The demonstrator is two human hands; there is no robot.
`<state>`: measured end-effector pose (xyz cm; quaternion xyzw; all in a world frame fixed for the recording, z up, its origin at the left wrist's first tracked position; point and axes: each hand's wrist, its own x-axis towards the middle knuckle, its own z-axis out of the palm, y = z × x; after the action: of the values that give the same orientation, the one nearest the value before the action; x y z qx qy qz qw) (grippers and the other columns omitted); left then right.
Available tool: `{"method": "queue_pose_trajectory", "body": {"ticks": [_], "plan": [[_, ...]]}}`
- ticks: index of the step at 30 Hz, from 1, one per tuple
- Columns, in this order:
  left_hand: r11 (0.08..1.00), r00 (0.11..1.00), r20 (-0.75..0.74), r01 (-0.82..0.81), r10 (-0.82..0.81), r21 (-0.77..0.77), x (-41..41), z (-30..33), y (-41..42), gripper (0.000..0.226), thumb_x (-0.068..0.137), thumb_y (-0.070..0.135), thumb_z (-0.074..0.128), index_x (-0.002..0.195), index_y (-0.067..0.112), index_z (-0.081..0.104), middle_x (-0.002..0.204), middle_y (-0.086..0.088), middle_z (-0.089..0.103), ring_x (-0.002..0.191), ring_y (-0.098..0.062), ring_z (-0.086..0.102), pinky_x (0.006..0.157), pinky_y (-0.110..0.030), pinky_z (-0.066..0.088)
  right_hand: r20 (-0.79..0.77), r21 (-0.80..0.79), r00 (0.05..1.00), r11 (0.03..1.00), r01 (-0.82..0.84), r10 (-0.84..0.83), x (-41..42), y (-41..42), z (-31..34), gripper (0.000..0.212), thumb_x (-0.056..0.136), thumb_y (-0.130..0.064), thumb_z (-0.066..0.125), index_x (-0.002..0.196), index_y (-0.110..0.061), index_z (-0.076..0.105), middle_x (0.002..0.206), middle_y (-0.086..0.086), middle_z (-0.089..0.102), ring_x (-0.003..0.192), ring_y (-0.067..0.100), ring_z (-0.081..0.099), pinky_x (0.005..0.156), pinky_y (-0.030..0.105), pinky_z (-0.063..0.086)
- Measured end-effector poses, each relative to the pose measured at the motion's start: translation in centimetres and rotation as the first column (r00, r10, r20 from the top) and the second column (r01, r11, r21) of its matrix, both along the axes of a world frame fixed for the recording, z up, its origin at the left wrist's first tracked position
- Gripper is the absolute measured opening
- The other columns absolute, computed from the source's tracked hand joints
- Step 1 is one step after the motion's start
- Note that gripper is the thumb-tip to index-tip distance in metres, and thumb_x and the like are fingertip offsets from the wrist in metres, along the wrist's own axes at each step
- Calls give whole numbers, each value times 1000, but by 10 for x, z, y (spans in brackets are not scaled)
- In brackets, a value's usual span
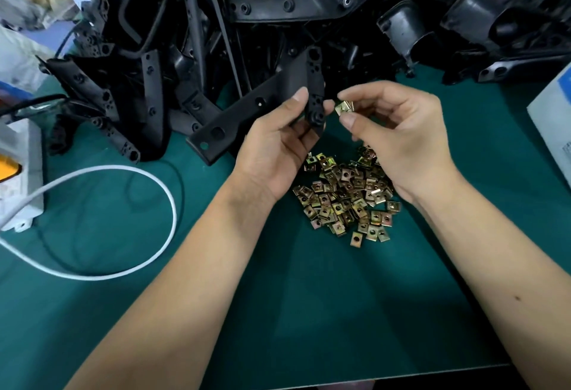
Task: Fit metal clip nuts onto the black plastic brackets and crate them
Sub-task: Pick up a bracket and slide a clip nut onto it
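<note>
Bracket in my left, clip nut in my right

My left hand (278, 145) holds a black plastic bracket (259, 111); my right hand (398, 136) pinches a brass-coloured metal clip nut (344, 107) beside it.

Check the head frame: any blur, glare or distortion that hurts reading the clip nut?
Head view: wide-angle bending at the edges, left border smeared around the white power strip; centre sharp; the brass-coloured metal clip nut pinched by the right hand is readable, slightly glinting; the heap of black plastic brackets is dark, low contrast.

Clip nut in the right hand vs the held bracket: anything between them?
Nothing: head view shows a bare gap between the clip nut and the bracket, green mat behind.
</note>
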<state>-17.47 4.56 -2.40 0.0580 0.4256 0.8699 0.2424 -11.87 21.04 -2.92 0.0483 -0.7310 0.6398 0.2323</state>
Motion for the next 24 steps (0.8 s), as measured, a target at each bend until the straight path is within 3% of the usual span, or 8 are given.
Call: {"method": "queue_pose_trajectory", "body": {"ticks": [5,9,12,16,19,22,23,24], "plan": [[1000,999,35,-28,28,-15,-4,-6,0,10,85,20,74,85,16,83,93,-5,79,90,-14,77,71,-23,59,62,-177,998,984,-11,22,0,-1,1,25,92,6,68,105,-14,77,95,5,74,85,17,71,61,25,55],[999,999,9,-30,31,-41,-4,-7,1,18,89,13,74,107,9,75,108,-10,77,98,-19,75,86,-31,61,51,-149,999,989,19,-11,0,-3,2,19,90,3,73,106,-8,75,91,7,77,76,19,72,55,25,54],[995,997,-80,-28,20,-98,3,-7,7,17,85,4,76,102,8,75,105,-10,77,104,-23,73,100,-40,57,48,-90,998,995,45,-41,0,-4,1,14,88,-3,79,101,-6,75,86,9,77,69,20,71,50,25,53],[962,986,-129,-132,103,-240,3,-9,11,13,84,0,79,91,9,73,92,-4,79,95,-18,75,96,-34,58,55,-74,995,994,84,-80,0,-4,0,11,87,-6,80,97,-8,75,83,8,77,68,21,74,48,25,53],[844,934,-291,-321,207,-429,-9,-10,4,16,86,12,84,100,11,76,101,-5,80,97,-20,77,89,-38,62,112,-72,984,987,145,-136,-1,-2,-1,9,87,-7,81,94,-8,75,80,8,76,68,21,75,48,25,53],[768,897,-341,-423,280,-481,-16,-8,-3,30,89,18,82,113,6,70,102,-7,79,95,-23,77,80,-38,64,170,-68,971,981,180,-167,-2,0,-3,9,87,-4,80,92,-6,74,79,10,75,68,23,75,48,26,53],[707,862,-394,-493,318,-507,-17,-6,-5,41,86,21,85,118,6,65,104,-6,78,95,-22,76,81,-37,63,184,-62,969,982,180,-166,-2,1,-3,9,87,-4,80,92,-6,73,80,10,75,69,24,75,48,26,54],[587,789,-518,-601,330,-542,-17,-2,-8,54,81,24,89,122,6,59,107,-4,75,98,-19,74,85,-37,61,195,-56,968,983,174,-160,-2,1,-2,9,87,-4,80,92,-6,73,80,11,75,69,25,75,49,26,54]]}}
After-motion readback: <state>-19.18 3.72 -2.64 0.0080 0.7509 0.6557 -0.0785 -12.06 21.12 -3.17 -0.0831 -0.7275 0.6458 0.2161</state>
